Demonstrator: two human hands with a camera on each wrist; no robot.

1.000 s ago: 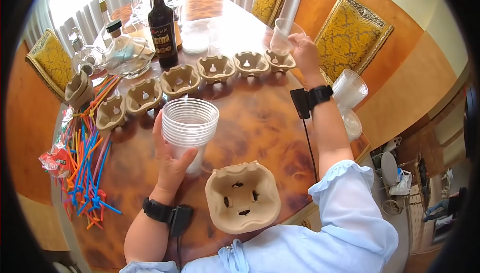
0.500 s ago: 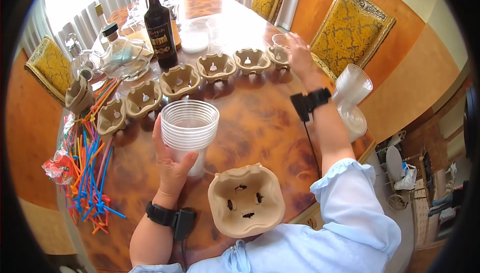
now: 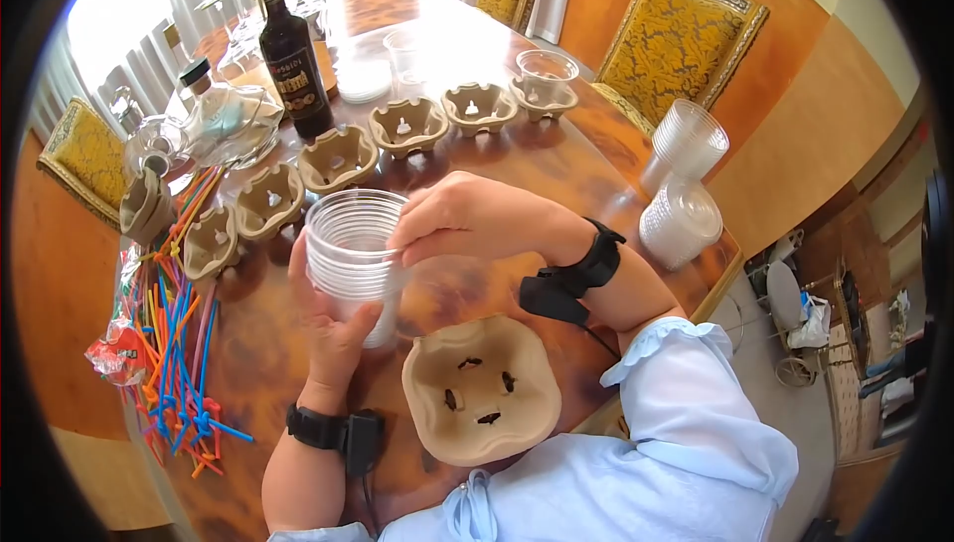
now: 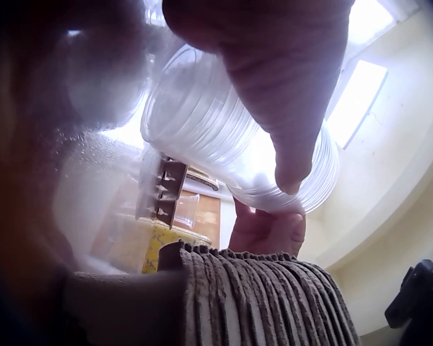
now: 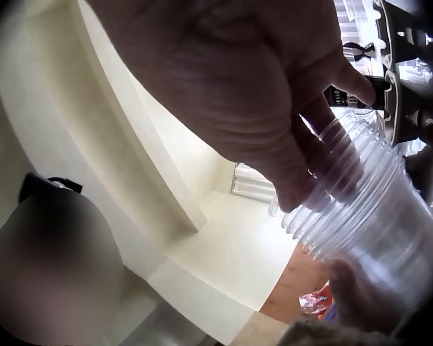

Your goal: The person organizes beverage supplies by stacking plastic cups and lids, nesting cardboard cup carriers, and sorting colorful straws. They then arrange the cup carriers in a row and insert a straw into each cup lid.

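In the head view my left hand [image 3: 333, 338] grips a stack of clear plastic cups [image 3: 348, 269], thumb on the near side. My right hand [image 3: 447, 219] has come to the stack's right side. In the right wrist view its thumb and fingers pinch at the stacked rims [image 5: 346, 180]. Close to my body stands a stack of pulp cup carriers [image 4: 267, 295], its top carrier [image 3: 482, 393] showing four slots. Single carriers [image 3: 407, 130] line up across the table, and the far right one [image 3: 545, 105] has a clear plastic cup [image 3: 547, 67] in it.
Colourful balloons [image 3: 184, 373] and a red wrapper [image 3: 119, 353] lie at the left. Nested carriers [image 3: 147, 206], a glass decanter [image 3: 224, 115] and a dark bottle [image 3: 293, 60] stand behind. More cup stacks [image 3: 686, 145] sit by the right edge. Yellow patterned chairs [image 3: 681, 30] flank the table.
My right hand set a clear cup into the far right carrier, let go, and came back to the cup stack. My left hand has kept its grip on the stack.
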